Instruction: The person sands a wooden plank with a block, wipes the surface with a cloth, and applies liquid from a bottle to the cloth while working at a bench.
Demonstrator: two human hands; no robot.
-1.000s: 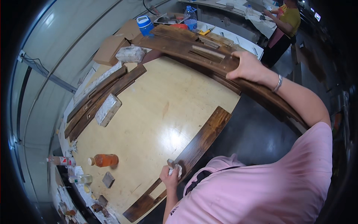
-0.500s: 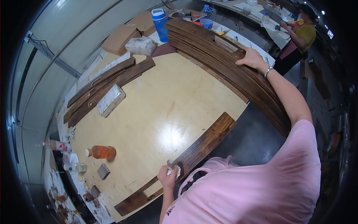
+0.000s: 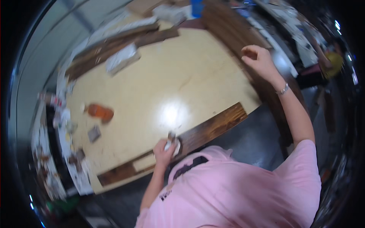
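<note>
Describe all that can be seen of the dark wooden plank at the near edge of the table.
The dark wooden plank is long, narrow and flat, stained deep brown with visible grain. It lies flat along the near edge of the pale tabletop, running diagonally in the picture. Near its lower left end a lighter, unstained patch shows. The left hand, closed around a small pale object, rests on the plank around its middle. The picture is blurred.

left hand [image 3: 164,149] item: small, whitish, blurred, unidentifiable
shelf clutter [image 3: 57,125] at 9 o'clock: motion-blurred
dark plank [image 3: 197,133]: near end hidden by pink shirt [image 3: 235,190]

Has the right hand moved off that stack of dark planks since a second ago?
Yes. The right hand has lifted off the dark planks, now curled above their near edge.
</note>
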